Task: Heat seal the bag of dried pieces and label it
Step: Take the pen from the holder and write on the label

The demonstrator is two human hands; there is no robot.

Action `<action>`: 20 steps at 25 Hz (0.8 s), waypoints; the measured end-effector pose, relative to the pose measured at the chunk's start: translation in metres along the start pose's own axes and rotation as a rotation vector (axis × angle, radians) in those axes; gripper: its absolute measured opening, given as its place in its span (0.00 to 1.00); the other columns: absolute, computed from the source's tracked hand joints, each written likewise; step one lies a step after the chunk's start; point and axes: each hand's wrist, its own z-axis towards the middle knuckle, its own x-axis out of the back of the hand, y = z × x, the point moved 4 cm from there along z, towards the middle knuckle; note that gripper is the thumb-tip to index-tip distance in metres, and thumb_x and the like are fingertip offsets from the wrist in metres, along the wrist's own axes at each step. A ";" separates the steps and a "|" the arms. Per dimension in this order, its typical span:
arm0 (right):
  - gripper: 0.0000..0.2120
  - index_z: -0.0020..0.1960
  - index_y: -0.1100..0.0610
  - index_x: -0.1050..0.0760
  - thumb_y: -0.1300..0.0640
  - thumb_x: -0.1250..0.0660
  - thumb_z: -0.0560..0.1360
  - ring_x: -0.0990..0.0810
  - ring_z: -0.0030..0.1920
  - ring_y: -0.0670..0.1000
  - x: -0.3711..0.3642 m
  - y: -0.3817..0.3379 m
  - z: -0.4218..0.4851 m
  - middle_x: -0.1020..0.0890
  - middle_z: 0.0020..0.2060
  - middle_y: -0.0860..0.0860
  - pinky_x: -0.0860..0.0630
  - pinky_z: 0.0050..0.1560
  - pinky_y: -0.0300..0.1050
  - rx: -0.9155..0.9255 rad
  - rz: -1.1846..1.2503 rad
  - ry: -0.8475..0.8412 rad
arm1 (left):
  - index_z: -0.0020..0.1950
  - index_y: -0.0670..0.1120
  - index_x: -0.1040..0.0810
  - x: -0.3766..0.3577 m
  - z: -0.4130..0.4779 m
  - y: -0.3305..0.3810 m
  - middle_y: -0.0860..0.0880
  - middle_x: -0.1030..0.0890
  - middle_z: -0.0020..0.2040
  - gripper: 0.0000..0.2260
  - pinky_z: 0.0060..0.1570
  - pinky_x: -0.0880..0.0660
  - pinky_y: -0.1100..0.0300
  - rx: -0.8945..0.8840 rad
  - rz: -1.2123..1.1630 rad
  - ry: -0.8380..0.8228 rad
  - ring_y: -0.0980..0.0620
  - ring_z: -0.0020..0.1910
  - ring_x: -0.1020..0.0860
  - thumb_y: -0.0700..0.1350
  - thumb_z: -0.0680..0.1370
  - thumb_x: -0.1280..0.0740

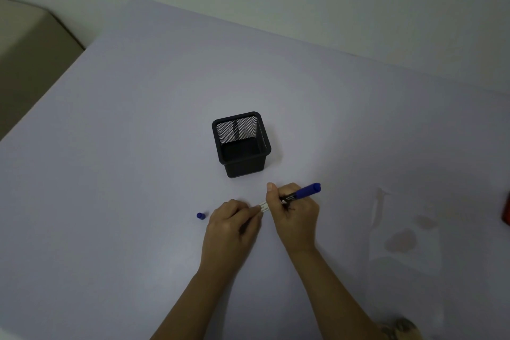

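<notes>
A small white label point(264, 207) lies on the pale table between my hands. My left hand point(233, 225) pinches its left end with the fingertips. My right hand point(294, 217) grips a blue marker point(303, 192), its back end pointing up and right, its tip hidden under my fingers at the label. The marker's blue cap point(200, 215) lies on the table left of my left hand. A clear plastic bag point(405, 232) with a few pale brownish dried pieces lies flat at the right.
A black square mesh pen holder point(241, 143) stands upright just beyond my hands. An orange-red object point(506, 210) shows at the right edge. The table's left edge point(44, 96) runs diagonally, with a beige surface past it.
</notes>
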 end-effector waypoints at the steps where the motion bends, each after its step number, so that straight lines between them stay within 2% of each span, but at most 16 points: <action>1: 0.16 0.31 0.62 0.27 0.54 0.36 0.73 0.27 0.27 0.51 0.000 0.000 0.000 0.24 0.24 0.55 0.29 0.28 0.34 -0.001 0.003 -0.001 | 0.45 0.43 0.16 0.000 0.000 0.000 0.49 0.20 0.36 0.14 0.35 0.25 0.63 0.000 0.001 0.001 0.55 0.35 0.24 0.51 0.74 0.36; 9: 0.18 0.31 0.62 0.26 0.51 0.36 0.74 0.26 0.29 0.51 0.001 -0.002 0.000 0.23 0.24 0.55 0.31 0.30 0.28 0.007 0.003 0.012 | 0.45 0.43 0.16 0.001 0.001 0.000 0.49 0.20 0.37 0.14 0.35 0.25 0.64 0.003 -0.006 0.001 0.55 0.35 0.24 0.51 0.74 0.36; 11: 0.16 0.31 0.63 0.26 0.53 0.36 0.73 0.26 0.29 0.50 0.001 -0.001 0.000 0.24 0.24 0.55 0.32 0.30 0.26 0.010 -0.008 0.020 | 0.46 0.43 0.16 0.001 0.001 0.000 0.49 0.20 0.37 0.15 0.35 0.26 0.64 0.010 -0.005 -0.003 0.55 0.35 0.24 0.52 0.74 0.37; 18: 0.17 0.31 0.63 0.26 0.54 0.37 0.74 0.27 0.27 0.51 0.002 0.000 0.000 0.24 0.24 0.54 0.30 0.28 0.35 0.005 -0.023 0.045 | 0.46 0.43 0.16 0.001 0.000 0.000 0.49 0.20 0.37 0.15 0.35 0.25 0.64 0.013 -0.002 -0.010 0.55 0.35 0.24 0.52 0.74 0.37; 20: 0.16 0.31 0.63 0.26 0.54 0.37 0.74 0.27 0.28 0.51 0.002 -0.001 0.000 0.24 0.24 0.54 0.30 0.28 0.34 0.003 -0.019 0.048 | 0.46 0.43 0.16 0.001 0.000 0.000 0.49 0.19 0.37 0.15 0.36 0.25 0.63 0.018 -0.006 -0.008 0.55 0.36 0.24 0.52 0.74 0.37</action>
